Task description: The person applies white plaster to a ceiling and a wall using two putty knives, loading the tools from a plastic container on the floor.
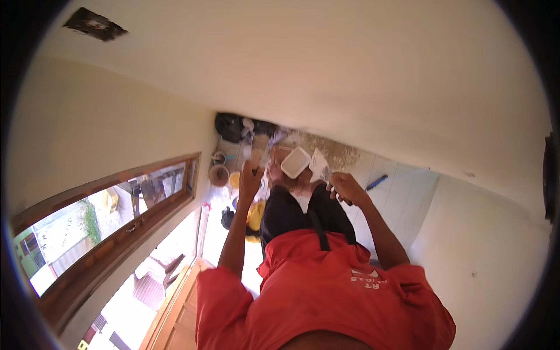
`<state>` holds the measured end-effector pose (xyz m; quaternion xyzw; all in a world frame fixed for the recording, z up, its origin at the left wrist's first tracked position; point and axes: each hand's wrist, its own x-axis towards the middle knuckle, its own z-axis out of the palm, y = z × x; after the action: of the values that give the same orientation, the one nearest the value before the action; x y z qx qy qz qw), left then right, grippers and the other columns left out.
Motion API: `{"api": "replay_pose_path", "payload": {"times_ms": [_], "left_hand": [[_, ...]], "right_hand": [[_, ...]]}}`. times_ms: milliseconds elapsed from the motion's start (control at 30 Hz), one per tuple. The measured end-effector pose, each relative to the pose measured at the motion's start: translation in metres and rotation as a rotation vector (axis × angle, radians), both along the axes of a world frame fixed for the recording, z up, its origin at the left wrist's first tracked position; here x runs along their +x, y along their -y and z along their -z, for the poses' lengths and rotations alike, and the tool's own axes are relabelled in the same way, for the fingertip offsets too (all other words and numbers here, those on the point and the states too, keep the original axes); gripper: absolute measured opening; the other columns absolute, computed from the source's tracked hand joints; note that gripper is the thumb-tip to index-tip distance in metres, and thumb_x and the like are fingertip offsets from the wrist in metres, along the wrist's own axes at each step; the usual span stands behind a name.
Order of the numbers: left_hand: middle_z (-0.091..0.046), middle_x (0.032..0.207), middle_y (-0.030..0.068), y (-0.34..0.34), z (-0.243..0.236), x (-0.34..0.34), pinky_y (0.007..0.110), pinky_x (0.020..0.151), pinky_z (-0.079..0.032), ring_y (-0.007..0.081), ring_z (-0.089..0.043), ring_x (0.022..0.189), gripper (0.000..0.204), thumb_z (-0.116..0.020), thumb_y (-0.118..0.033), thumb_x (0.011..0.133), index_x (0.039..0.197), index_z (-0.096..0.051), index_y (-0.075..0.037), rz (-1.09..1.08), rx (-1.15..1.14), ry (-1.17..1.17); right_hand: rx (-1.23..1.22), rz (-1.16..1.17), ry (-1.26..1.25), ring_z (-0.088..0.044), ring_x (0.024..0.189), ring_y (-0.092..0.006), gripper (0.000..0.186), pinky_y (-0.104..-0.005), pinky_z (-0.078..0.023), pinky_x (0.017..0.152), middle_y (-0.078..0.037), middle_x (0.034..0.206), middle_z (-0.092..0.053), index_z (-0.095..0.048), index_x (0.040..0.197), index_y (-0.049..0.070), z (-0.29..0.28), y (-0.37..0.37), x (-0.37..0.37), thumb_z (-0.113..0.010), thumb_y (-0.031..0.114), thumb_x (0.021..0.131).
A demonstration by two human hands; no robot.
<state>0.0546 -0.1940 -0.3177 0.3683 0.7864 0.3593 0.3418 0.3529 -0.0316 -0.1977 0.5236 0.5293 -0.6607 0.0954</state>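
My left hand (251,179) is closed around the short handle of a flat tool, probably a scraper (256,156), whose pale, slightly blurred blade points away from me. My right hand (345,189) grips a putty knife (319,165) with a white-smeared blade. Between the two tools, down by my bare feet (275,174), is a white rectangular tray (295,162); whether anything supports it above the floor is unclear.
A pale wall (326,81) rises in front. Left are a wooden-framed window (99,236) and an open doorway (166,274). Dark bags (230,125), buckets (219,175) and a yellow item (255,219) lie on the tiled floor (391,192).
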Motion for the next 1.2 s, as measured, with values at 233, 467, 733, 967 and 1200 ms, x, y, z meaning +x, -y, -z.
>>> {"api": "replay_pose_path", "payload": {"times_ms": [233,467,733,967,1200], "left_hand": [[-0.060,0.091,0.0265,-0.028,0.109,0.005,0.049,0.072,-0.046,0.0448,-0.060,0.084,0.032,-0.067,-0.025,0.088,0.102,-0.054,0.000,0.084,-0.125,-0.037],[-0.062,0.092,0.0267,-0.036,0.235,0.004,0.053,0.073,-0.045,0.0484,-0.060,0.089,0.027,-0.067,-0.021,0.084,0.097,-0.054,-0.001,0.094,-0.132,-0.108],[-0.066,0.097,0.0248,-0.049,0.364,-0.001,0.052,0.076,-0.050,0.0443,-0.064,0.095,0.029,-0.067,-0.019,0.083,0.107,-0.058,-0.003,0.248,-0.187,-0.094],[-0.070,0.094,0.0225,-0.069,0.491,0.018,0.043,0.075,-0.053,0.0387,-0.068,0.089,0.033,-0.071,-0.021,0.078,0.106,-0.067,-0.003,0.345,-0.187,0.065],[-0.063,0.077,0.0066,-0.073,0.616,0.048,0.032,0.070,-0.049,0.0159,-0.060,0.074,0.018,-0.072,-0.013,0.081,0.091,-0.064,-0.001,0.410,-0.111,0.460]], "right_hand": [[-0.162,0.111,0.098,-0.053,0.044,-0.0132,0.040,-0.0277,-0.040,0.035,-0.010,0.069,-0.063,-0.059,0.091,0.000,0.114,0.007,0.013,-0.042,0.036,0.099],[-0.141,-0.039,0.250,-0.054,0.044,-0.0166,0.032,-0.0314,-0.043,0.038,-0.010,0.064,-0.060,-0.057,0.092,-0.002,0.212,-0.012,0.015,-0.045,0.027,0.095],[0.033,-0.147,0.308,-0.063,0.048,-0.0241,0.027,-0.0351,-0.051,0.043,-0.018,0.070,-0.067,-0.059,0.095,-0.006,0.358,-0.027,0.021,-0.051,0.019,0.089],[0.071,-0.533,0.246,-0.068,0.056,-0.0208,0.030,-0.0335,-0.053,0.045,-0.013,0.075,-0.070,-0.064,0.102,-0.007,0.476,-0.071,0.019,-0.052,0.017,0.087],[-0.196,-0.667,0.258,-0.073,0.066,-0.0178,0.029,-0.0300,-0.052,0.044,-0.009,0.080,-0.070,-0.066,0.103,-0.002,0.562,-0.121,0.043,-0.056,0.019,0.085]]}}
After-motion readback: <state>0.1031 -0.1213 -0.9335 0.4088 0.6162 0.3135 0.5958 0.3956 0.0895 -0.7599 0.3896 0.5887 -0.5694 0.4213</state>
